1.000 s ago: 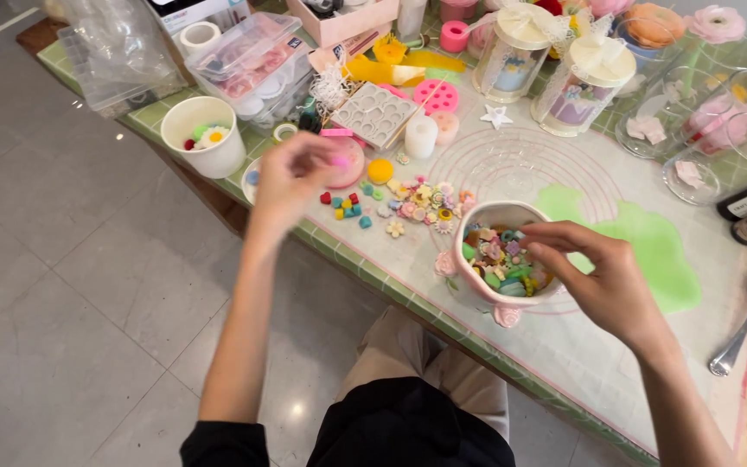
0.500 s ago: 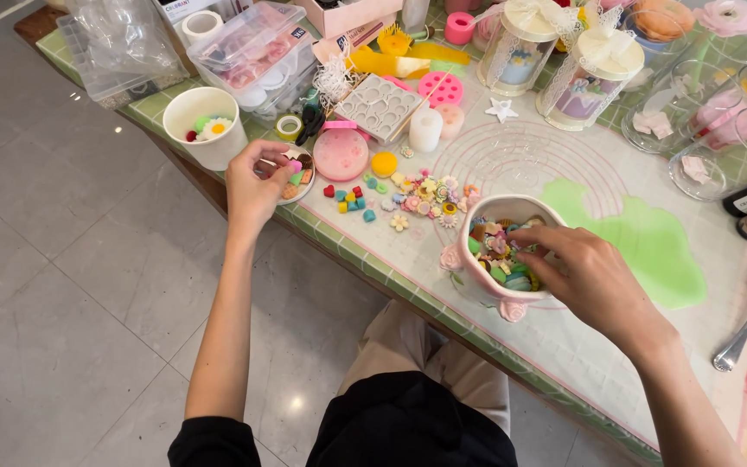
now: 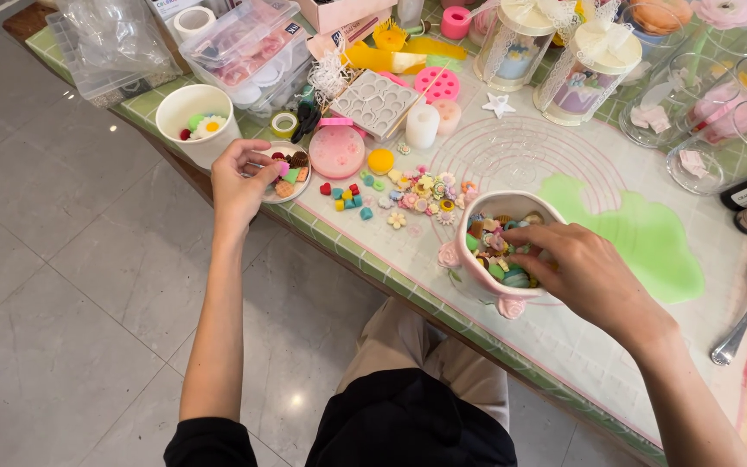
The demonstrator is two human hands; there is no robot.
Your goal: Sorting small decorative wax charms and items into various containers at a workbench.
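The person is sitting at a bench [image 3: 564, 346] that is covered with craft things. The left hand [image 3: 244, 177] is resting on a small white plate [image 3: 294, 188] near the bench edge, and its fingers are pinching one of the little coloured pieces [image 3: 285, 169] lying there. The right hand [image 3: 577, 268] is reaching into a pink and white bowl [image 3: 486, 281] full of coloured pieces; its fingers are bent down among them, but it is not possible to tell if they are grasping one. More small pieces [image 3: 417, 192] are lying between plate and bowl.
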